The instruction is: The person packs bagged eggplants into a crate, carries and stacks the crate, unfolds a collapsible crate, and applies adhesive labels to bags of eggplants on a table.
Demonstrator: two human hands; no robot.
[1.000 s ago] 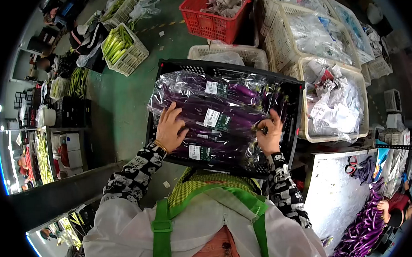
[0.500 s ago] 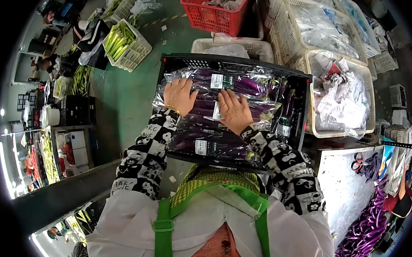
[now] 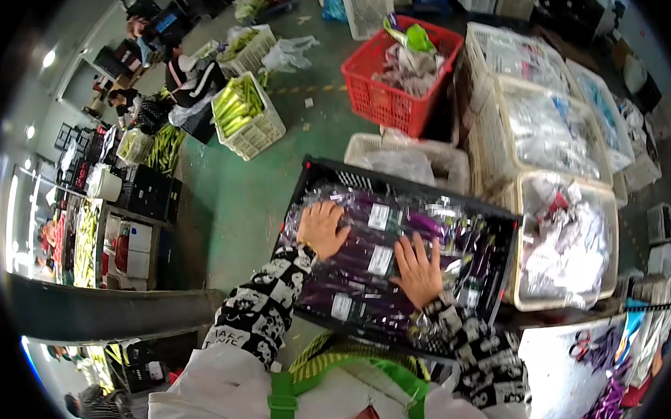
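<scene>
Black rectangular plastic crate [image 3: 352,179], centre of the frame, slightly tilted in view; contents: long purple eggplants in clear plastic packs [image 3: 355,269], laid in rows, with white rectangular labels [image 3: 379,216].

Left hand [image 3: 323,230]: palm down on the packs at the crate's left side, fingers extended, grasping nothing. Right hand [image 3: 420,272]: flat on the packs right of centre, fingers spread, grasping nothing. The two hands are apart.

Surroundings: red openwork plastic basket [image 3: 385,103], upper centre; cream plastic crate of long green vegetables [image 3: 260,137], upper left; cream plastic crate of crumpled clear-and-white plastic [image 3: 564,300], right; red-handled scissors [image 3: 580,346] on a pale tabletop [image 3: 553,369], lower right; loose glossy purple eggplants [image 3: 600,408], lower right corner.
</scene>
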